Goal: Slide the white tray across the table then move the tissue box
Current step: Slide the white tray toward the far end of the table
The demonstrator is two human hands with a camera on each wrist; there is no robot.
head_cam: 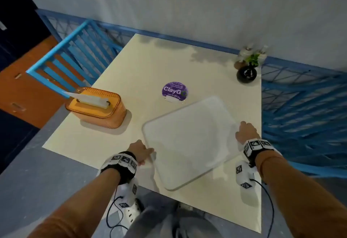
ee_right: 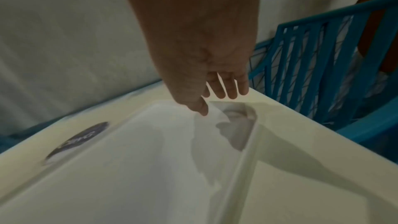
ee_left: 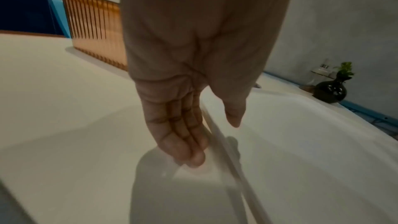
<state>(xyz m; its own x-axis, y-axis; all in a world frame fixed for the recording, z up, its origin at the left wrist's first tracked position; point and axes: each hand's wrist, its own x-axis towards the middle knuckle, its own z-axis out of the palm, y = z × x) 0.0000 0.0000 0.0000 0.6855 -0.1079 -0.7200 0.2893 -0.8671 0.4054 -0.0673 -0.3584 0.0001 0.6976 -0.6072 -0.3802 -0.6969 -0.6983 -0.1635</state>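
Note:
The white tray [head_cam: 187,140] lies turned at an angle on the near right part of the cream table [head_cam: 150,64]. My left hand [head_cam: 145,156] is at its left rim. In the left wrist view the left hand [ee_left: 214,141] has straight fingers [ee_left: 189,151] on the table just outside the tray [ee_left: 312,151], and the thumb hangs over the inside. My right hand [head_cam: 244,130] is at the right rim. In the right wrist view its [ee_right: 215,103] thumb touches the tray [ee_right: 129,168] near a corner, fingers straight beyond the rim. The orange tissue box [head_cam: 95,110] [ee_left: 96,31] stands at the left with a tissue sticking up.
A round purple ClayGo sign [head_cam: 174,90] [ee_right: 79,140] sits just beyond the tray. A black vase with a plant [head_cam: 246,74] [ee_left: 329,91] and small bottles stand at the far right corner. Blue chairs flank the table, one to the left [head_cam: 62,57] and one to the right [ee_right: 323,57].

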